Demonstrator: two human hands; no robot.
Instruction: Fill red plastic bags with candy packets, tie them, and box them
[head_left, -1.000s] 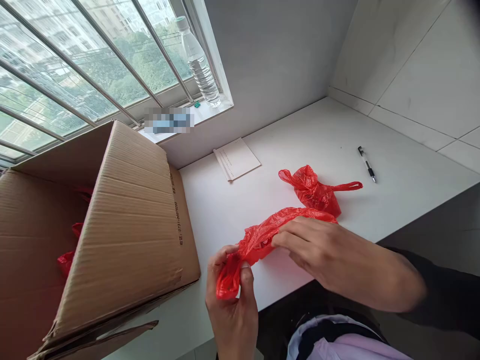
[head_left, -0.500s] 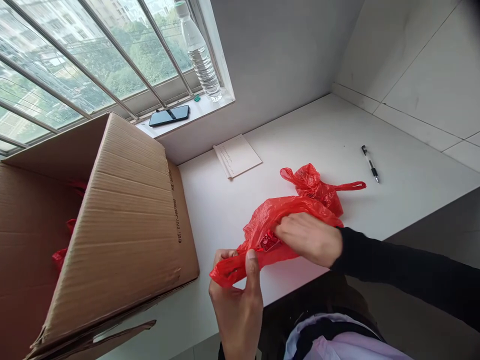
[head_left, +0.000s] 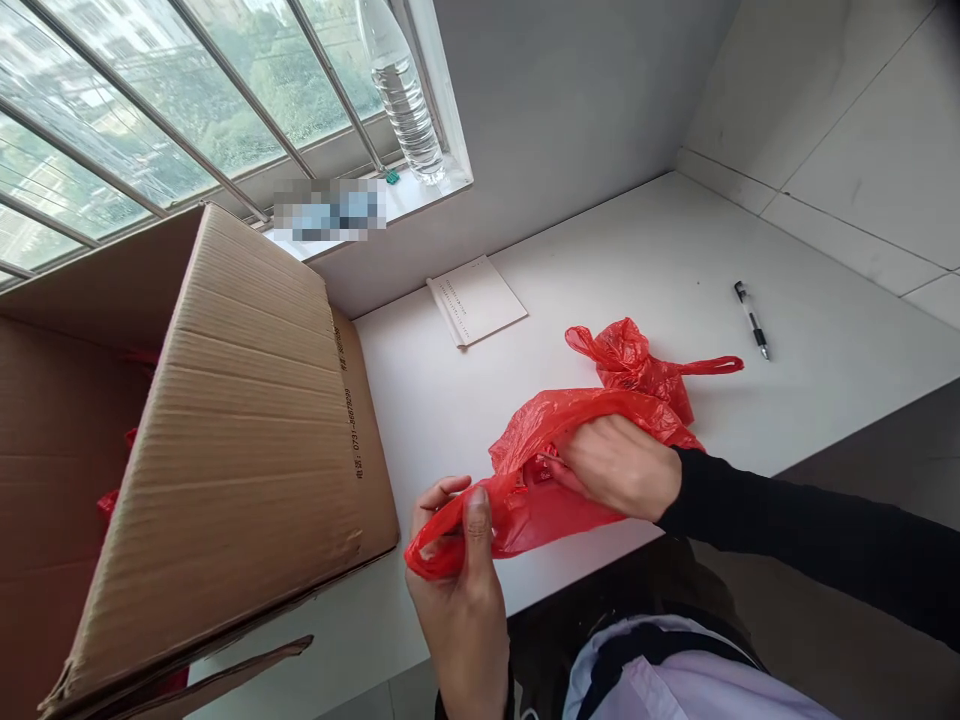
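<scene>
I hold a crumpled red plastic bag (head_left: 536, 440) over the near edge of the white counter (head_left: 652, 260). My left hand (head_left: 457, 590) pinches its lower end between thumb and fingers. My right hand (head_left: 619, 465), in a black sleeve, is closed on the bag's upper middle part. A second red bag (head_left: 637, 365), bunched up with a handle loop sticking out to the right, lies on the counter just behind my right hand.
A large open cardboard box (head_left: 247, 440) with red bags inside fills the left. A small paper notepad (head_left: 476, 300) and a pen (head_left: 751, 320) lie on the counter. A water bottle (head_left: 405, 95) stands on the window sill.
My right hand has slid in along the bag and closed on its middle, bunching it. My left hand has pulled the bag's end out flatter.
</scene>
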